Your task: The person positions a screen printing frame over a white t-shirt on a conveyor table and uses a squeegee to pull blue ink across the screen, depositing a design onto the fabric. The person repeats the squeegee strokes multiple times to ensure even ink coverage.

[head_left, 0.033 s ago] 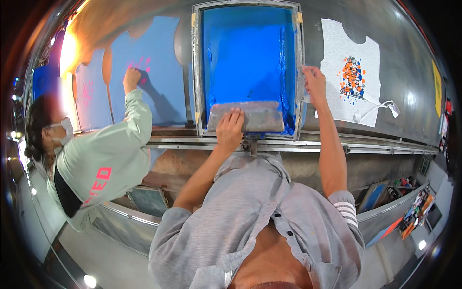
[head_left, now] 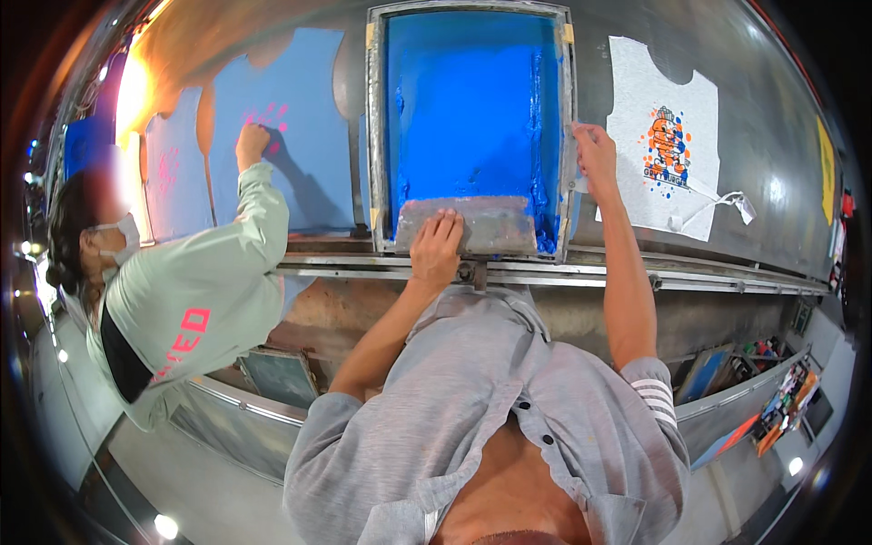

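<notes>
Squeegee (head_left: 500, 227) is rested at the near end of a screen-printing frame (head_left: 376, 136), over blue ink (head_left: 463, 118), mid-view on a dark tabletop (head_left: 772, 154). At far left, the table end is lit by a bright glow (head_left: 133, 95). Two blue garment panels (head_left: 300, 100), marked with pink, are laid flat; the larger is partly covered by the closed hand (head_left: 252, 145) of a masked co-worker (head_left: 204, 295) in a pale green jacket. At centre, the squeegee is held by the left hand (head_left: 437, 250), its fingers laid over the face, its thumb hidden. The table's near edge is bordered by a metal rail (head_left: 727, 280). Beside the frame's right side, the right hand (head_left: 595, 159) is kept with fingers curled; whether the rim is pinched cannot be told. Farther right, a pale grey garment panel (head_left: 636, 100), printed in orange and blue, is crossed at its lower edge by a white strip (head_left: 727, 200). Coloured items (head_left: 788, 400) are heaped below, at far right.
</notes>
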`<state>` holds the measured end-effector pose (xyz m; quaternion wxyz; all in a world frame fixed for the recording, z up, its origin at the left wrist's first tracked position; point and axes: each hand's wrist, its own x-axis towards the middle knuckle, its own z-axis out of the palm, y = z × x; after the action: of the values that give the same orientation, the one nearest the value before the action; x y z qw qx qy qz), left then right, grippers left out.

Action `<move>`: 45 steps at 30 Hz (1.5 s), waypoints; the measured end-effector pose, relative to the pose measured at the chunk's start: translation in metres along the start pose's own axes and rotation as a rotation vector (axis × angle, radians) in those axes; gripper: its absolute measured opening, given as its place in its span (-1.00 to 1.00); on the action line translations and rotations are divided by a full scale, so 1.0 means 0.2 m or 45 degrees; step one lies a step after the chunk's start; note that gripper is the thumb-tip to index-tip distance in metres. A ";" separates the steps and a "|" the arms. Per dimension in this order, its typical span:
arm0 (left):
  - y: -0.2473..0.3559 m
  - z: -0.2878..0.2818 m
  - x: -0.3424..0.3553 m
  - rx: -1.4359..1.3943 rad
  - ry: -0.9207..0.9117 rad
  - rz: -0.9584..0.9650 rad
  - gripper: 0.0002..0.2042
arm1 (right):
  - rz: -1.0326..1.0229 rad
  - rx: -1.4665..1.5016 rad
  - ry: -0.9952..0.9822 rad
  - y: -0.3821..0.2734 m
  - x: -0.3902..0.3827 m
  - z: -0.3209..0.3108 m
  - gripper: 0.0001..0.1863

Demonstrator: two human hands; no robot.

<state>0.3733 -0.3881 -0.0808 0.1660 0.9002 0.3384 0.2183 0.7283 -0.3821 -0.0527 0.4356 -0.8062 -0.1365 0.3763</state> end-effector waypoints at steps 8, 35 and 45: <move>-0.04 -0.19 0.25 -0.100 -0.753 -0.320 -0.66 | -0.109 -0.055 0.008 0.06 0.13 0.02 -0.72; -0.44 0.20 0.91 0.006 0.086 0.049 -0.84 | -0.049 -0.191 0.109 0.05 0.09 0.01 -0.70; 0.15 -0.03 0.00 -0.092 -0.091 -0.041 -0.62 | -0.480 -0.412 0.384 0.17 0.13 -0.15 -0.69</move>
<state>0.3863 -0.4088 -0.0624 0.2138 0.8952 0.3387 0.1954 0.7635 -0.4047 -0.0822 0.3789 -0.8725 -0.2759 0.1379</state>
